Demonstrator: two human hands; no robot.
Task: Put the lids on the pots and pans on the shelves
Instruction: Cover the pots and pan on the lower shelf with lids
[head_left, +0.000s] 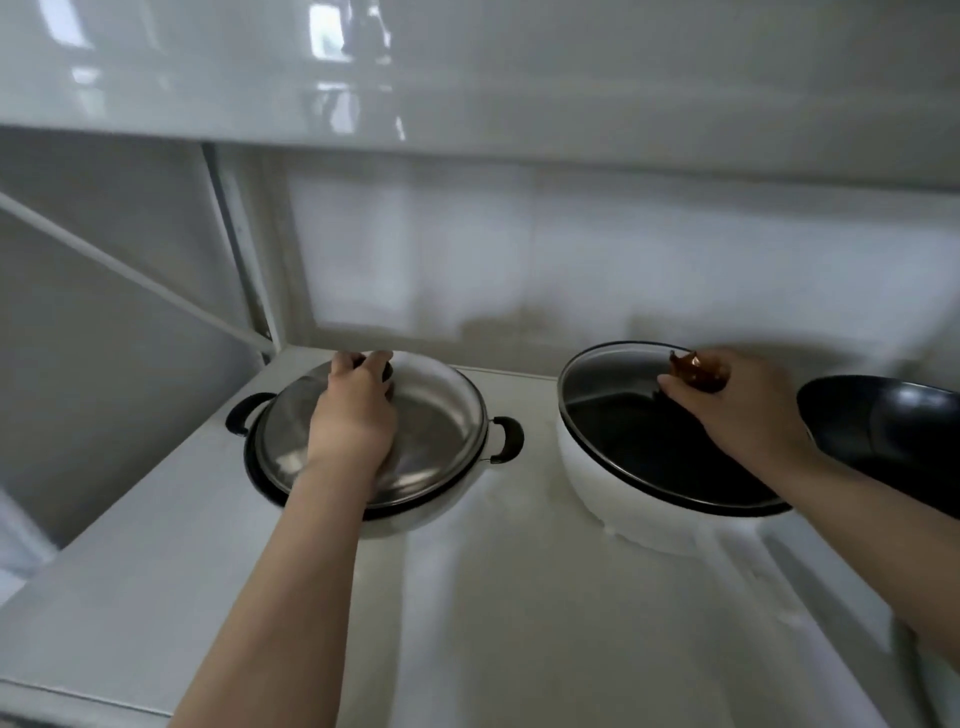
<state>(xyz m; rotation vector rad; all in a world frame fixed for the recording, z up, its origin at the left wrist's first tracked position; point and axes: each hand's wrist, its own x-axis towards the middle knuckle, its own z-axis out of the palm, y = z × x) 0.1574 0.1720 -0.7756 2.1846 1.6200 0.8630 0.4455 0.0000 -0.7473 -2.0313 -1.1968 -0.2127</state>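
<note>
Three pans (654, 488) (two lids (431, 415)), two hands (353, 415)

Brushed steel lid (441, 415), glass lid (613, 384) with glossy brown knob (698, 375), glossy white shelf (519, 597).

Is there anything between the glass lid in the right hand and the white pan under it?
Nothing visible. The right hand holds the glass lid by its brown knob, over the white pan. The black pan lies apart, to the right.
</note>
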